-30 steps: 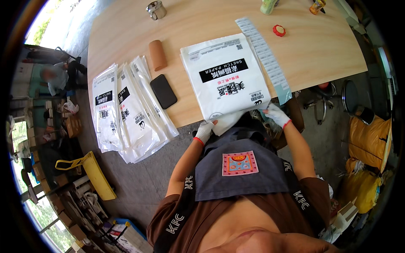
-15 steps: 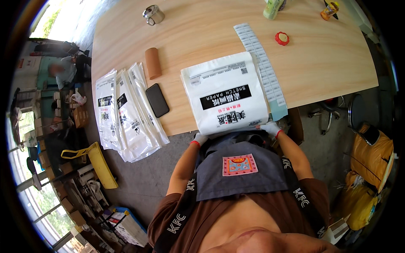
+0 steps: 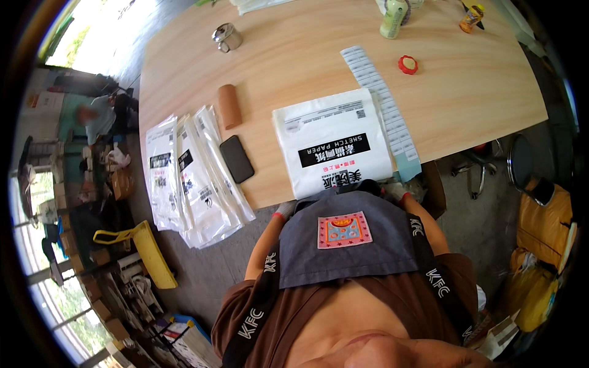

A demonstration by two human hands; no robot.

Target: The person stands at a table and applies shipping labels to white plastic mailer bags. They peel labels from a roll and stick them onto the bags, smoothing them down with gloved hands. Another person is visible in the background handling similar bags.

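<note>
A stack of flat white plastic packages (image 3: 334, 122) with a black printed band lies at the table's front edge, directly before me. The apron at my waist covers its near end. Close to its near left corner is my left hand (image 3: 284, 210), in a pale glove with a red cuff. My right hand (image 3: 394, 190), gloved alike, is by the near right corner, below the end of a strip of white labels (image 3: 383, 101) that runs along the stack's right side. The fingers of both hands are hidden behind the apron and the table edge, so their grip does not show.
Left on the table (image 3: 294, 55) are overlapping clear-wrapped packages (image 3: 202, 184), overhanging the edge, a black phone (image 3: 237, 159), a brown cylinder (image 3: 230, 107) and a metal mug (image 3: 227, 38). Farther right are a red-rimmed round object (image 3: 407, 65) and bottles (image 3: 392, 21). A chair (image 3: 521, 162) stands right.
Both hands have drawn back toward my body and sunk lower, partly behind the apron. The stack's near end, curled up before, is now covered by the apron. My view has shifted slightly.
</note>
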